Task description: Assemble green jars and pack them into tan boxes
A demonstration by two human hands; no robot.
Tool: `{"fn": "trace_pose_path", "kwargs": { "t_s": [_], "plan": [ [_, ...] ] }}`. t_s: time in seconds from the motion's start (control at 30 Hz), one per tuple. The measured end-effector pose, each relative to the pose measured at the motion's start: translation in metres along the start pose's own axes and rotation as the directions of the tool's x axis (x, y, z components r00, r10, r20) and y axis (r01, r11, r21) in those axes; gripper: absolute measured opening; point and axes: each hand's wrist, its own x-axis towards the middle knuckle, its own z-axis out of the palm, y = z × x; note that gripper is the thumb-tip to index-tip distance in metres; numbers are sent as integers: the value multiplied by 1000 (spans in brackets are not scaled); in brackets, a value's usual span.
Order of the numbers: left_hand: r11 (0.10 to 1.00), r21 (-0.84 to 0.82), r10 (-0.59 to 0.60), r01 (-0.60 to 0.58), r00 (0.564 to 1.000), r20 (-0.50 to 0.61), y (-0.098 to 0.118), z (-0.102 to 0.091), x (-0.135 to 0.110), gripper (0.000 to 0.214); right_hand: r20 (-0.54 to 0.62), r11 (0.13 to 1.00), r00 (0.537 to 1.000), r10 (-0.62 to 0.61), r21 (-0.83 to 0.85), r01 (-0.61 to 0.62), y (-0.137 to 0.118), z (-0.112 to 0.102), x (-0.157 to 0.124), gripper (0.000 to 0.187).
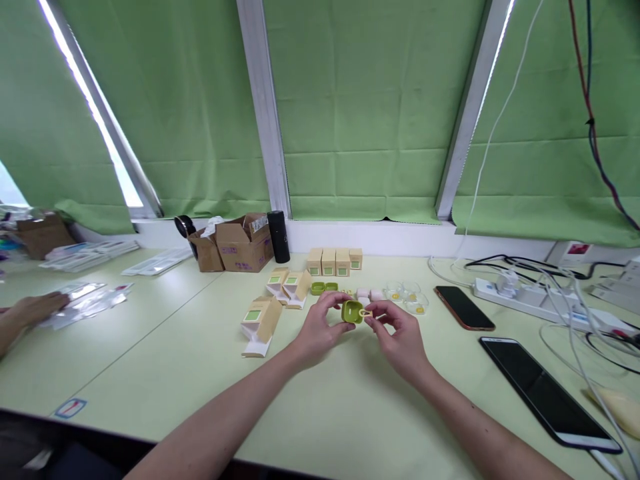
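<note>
My left hand (323, 329) grips a small olive-green case (351, 311) between thumb and fingers, its hollow side facing me. At its right edge, my right hand (400, 333) pinches a small pale yellow loop-shaped piece (367, 313). Whether that piece is fixed to the case, I cannot tell. Just beyond my hands lie another green case (324, 288), pale pink pieces (369, 293) and several clear round containers (415, 303) with yellow inside. Small opened cartons (263, 319) with green labels lie to the left of my left hand.
Closed small boxes (329, 262) stand in a row at the back. Behind left are a cardboard box (246, 243) and a black cylinder (279, 237). On the right lie two phones (465, 307), a power strip (525, 303) and loose cables. Another person's hand (43, 309) rests on plastic bags (93, 307) at far left.
</note>
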Motion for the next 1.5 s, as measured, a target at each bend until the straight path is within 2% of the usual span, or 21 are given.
{"fn": "trace_pose_path", "kwargs": {
  "t_s": [0.1,0.23,0.4,0.63,0.87,1.07,1.27,1.5],
  "plan": [
    [1000,6,28,-28,999,21,1,1,-1,41,9,979,988,-157,-131,157,-1,-1,-2,12],
    [996,11,87,-87,995,44,-1,2,-2,41,44,919,950,-310,-240,312,2,-1,-3,18],
    [991,41,126,-128,991,52,-1,3,-3,41,119,781,882,-456,-422,460,5,-3,-2,21],
    [975,74,206,-209,977,48,-4,4,-5,43,152,665,851,-502,-561,493,3,-4,-1,18],
    [967,97,229,-234,972,61,-5,5,-5,45,197,569,822,-534,-636,522,0,-2,0,19],
    [963,109,240,-246,969,65,-5,5,-5,46,213,543,817,-535,-654,526,1,-1,0,19],
    [956,117,262,-268,963,63,-7,6,-5,47,211,511,780,-589,-651,562,2,0,2,16],
    [955,119,264,-270,962,68,-8,6,-5,48,226,471,764,-605,-672,572,1,-1,3,16]
  ]
}}
